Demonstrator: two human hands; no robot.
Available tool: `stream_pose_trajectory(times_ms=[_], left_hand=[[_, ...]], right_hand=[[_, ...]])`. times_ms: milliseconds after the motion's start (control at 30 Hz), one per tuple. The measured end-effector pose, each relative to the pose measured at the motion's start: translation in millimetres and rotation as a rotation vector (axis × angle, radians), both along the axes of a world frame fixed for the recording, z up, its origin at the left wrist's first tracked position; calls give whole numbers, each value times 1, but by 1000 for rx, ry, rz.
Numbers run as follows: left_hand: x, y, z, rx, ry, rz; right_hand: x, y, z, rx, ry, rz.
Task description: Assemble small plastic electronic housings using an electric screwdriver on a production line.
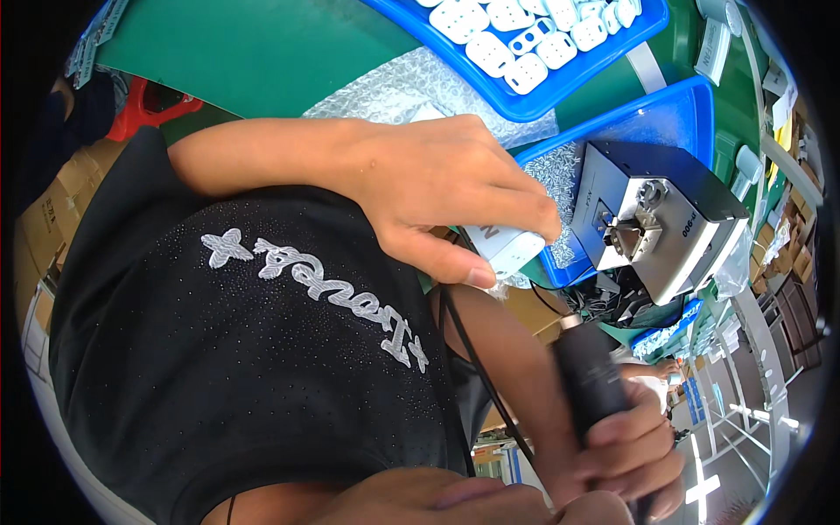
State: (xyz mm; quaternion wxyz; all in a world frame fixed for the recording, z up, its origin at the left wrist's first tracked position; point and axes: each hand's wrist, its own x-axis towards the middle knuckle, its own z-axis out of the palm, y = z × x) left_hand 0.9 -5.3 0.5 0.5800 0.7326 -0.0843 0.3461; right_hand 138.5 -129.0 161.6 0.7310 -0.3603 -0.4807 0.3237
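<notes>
My left hand (455, 175) is closed around a small white plastic housing (512, 254), with thumb and fingers on opposite sides of it. Much of the housing is hidden under the hand, so its exact kind does not show. To the right and lower in view, my right hand (630, 455) grips a black electric screwdriver (588, 372), slightly blurred. Its metal tip points up, apart from the housing. A thin black cable (481, 367) runs past my right forearm. Beyond my left hand, bubble wrap (385, 87) lies on the green tabletop (236, 52).
A blue tray (525, 109) of white socket-like plastic parts stands at the far side. Another blue bin (696, 109) holds many small screws (560, 171). The silver and black screw feeder (674, 223) stands at its right. A red stool (153, 109) is at the far left.
</notes>
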Motion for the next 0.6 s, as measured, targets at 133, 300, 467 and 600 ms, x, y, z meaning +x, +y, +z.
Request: stream_pose_trajectory(times_ms=[133,300,467,600], left_hand=[[-1,3,-1,5,-21,-17],[-10,-4,0,33,24,44],[0,3,-4,42,5,-75],[0,4,-5,17,2,-69]], right_hand=[[71,12,-37,-43,-545,-1092],[68,24,-59,-134,-218,-718],[31,-31,-9,219,81,-110],[-5,-1,9,243,100,-76]])
